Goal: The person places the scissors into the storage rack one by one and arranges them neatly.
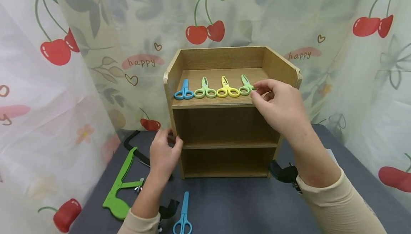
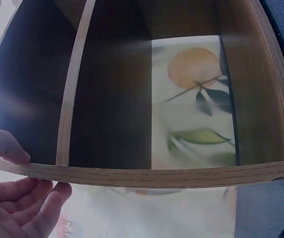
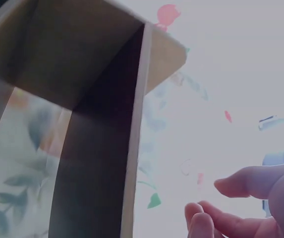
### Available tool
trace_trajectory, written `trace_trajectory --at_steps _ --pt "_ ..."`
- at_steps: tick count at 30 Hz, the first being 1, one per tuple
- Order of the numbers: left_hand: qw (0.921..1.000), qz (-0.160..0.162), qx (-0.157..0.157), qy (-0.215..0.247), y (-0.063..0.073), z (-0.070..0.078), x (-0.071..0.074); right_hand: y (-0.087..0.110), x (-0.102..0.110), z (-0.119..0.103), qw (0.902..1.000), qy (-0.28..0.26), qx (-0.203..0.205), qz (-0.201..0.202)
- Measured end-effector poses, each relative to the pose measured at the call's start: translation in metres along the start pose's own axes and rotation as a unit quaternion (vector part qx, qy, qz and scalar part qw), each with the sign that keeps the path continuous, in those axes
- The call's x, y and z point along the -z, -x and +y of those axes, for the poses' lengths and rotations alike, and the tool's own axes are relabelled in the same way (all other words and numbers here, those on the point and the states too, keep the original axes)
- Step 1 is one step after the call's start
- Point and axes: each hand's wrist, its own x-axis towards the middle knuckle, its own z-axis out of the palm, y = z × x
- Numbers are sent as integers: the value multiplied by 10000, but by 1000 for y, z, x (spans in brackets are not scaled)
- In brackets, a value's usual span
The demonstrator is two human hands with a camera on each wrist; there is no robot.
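A small wooden shelf unit (image 1: 224, 106) stands on the dark table. Along its top tier lie blue scissors (image 1: 185, 84), green scissors (image 1: 204, 82), yellow scissors (image 1: 225, 82) and, at the right end, another pair of green scissors (image 1: 245, 80). My right hand (image 1: 280, 102) is beside that last pair, its fingertips close to the handle; whether they touch cannot be told. In the right wrist view, thumb and fingers (image 3: 241, 223) stand apart with nothing between them. My left hand (image 1: 163, 153) holds the unit's left side panel (image 2: 181, 176), thumb inside and fingers outside.
Another pair of blue scissors (image 1: 184, 205) lies on the table in front of the unit. At the left are a green frame-like tool (image 1: 118, 187) with a wing nut and a black curved piece (image 1: 128, 141). A patterned curtain (image 1: 128, 30) surrounds the table.
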Motion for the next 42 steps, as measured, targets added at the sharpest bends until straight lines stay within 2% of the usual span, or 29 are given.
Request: trace_trajectory --at_steps 6,13,20,29,35,42 --pt "10000 5 27 16 0 0 1 25 -5 -2 9988 -243 401 136" --pt "10000 -32 47 14 0 -1 0 55 -7 -3 9970 -545 532 162" --pt "9999 -38 58 104 -1 -1 1 80 -13 -6 9920 -889 878 194" --pt "10000 -57 35 56 0 1 0 112 -28 -2 9795 -1687 1084 -181" --pt "10000 -46 -12 81 -1 0 -1 128 -47 6 9770 -1772 1091 -476" --pt "10000 -31 36 65 -1 0 -1 142 -67 13 9778 -1742 800 -849"
